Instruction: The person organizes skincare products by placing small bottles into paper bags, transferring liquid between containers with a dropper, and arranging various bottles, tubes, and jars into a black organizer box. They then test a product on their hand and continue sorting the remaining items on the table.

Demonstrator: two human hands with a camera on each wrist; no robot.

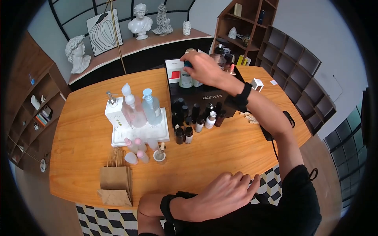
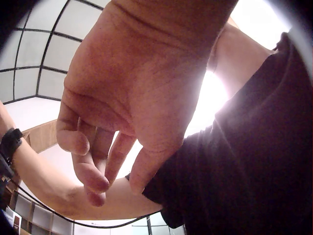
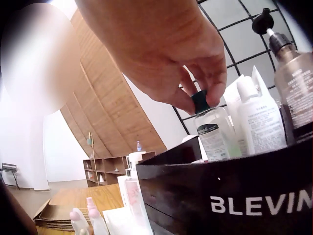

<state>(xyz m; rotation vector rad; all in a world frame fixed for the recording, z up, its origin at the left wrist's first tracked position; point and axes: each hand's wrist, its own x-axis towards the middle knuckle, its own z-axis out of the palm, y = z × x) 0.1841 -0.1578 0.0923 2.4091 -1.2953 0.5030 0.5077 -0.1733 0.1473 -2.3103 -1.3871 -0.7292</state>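
Note:
With thumb and fingers my right hand pinches the dark green cap of a clear bottle with a black label. That bottle stands upright at the front of a black box lettered BLEVINS, its base hidden behind the box's rim in the right wrist view. A white bottle and a brown pump bottle are to its right. In the head view, a white and red carton is on its left. My left hand hangs over the near table edge, fingers loosely bent, holding nothing.
Several small dark bottles stand before the box. To the left, pump bottles stand on a white tray, with small pink-capped bottles in front. Brown paper bags lie near the front edge. A black device sits right.

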